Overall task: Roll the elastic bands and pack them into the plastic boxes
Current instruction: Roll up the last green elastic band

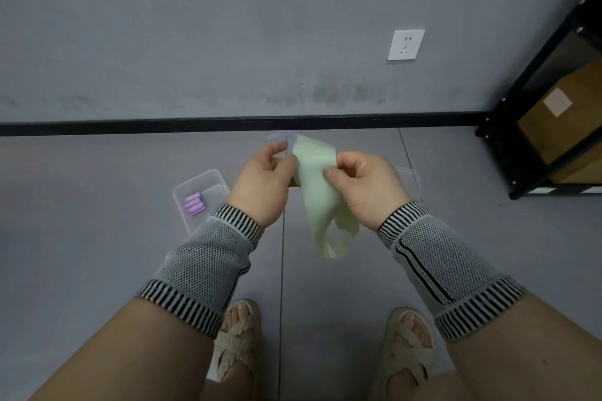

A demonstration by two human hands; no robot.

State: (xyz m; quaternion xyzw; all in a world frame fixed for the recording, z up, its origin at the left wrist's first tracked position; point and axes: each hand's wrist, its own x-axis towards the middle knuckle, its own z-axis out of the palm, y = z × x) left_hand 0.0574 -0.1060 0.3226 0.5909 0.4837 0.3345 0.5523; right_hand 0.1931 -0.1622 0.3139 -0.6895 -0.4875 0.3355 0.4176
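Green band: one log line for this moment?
stage: rolling not begun | green elastic band: unrolled, hanging | left hand pinches | right hand pinches | plastic box: purple rolls

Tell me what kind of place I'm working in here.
Probably a storeroom or small packing workspace. A black metal rack holds a cardboard box, the wall is bare grey with one socket, and a plastic box sits on the tiled floor.

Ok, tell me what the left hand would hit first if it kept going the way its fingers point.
The left hand pinches the green elastic band, fingers aimed toward the right hand. Going on, it would probably meet the band itself, then the right hand's fingers; depth is unclear.
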